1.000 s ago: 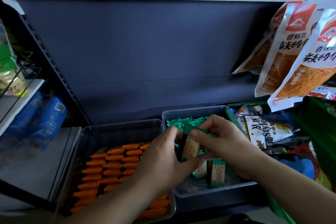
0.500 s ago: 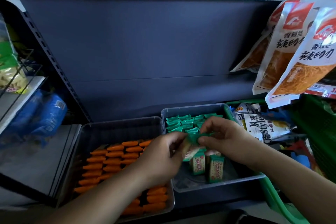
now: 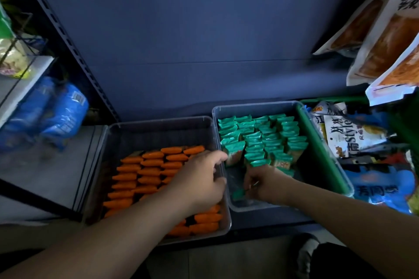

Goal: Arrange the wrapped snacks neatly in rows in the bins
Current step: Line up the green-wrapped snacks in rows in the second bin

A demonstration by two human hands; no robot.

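Step in hand: extending rows of green packs [image 3: 260,140] in the right bin [image 3: 255,106], lower centre-right. The right hand [image 3: 266,184] pinches a loose pack [image 3: 238,193]; the left hand [image 3: 201,179] touches the front row [image 3: 235,155], grip indeterminate. Next: seat the pack upright against that row.

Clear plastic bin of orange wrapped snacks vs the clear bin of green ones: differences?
Contents: the left clear plastic bin holds orange wrapped snacks, the right clear plastic bin green wrapped snacks.
Fill: the left bin is bare at its back, the right bin bare at its front.
Position: the right bin sits farther back than the left.
Both hold rows.
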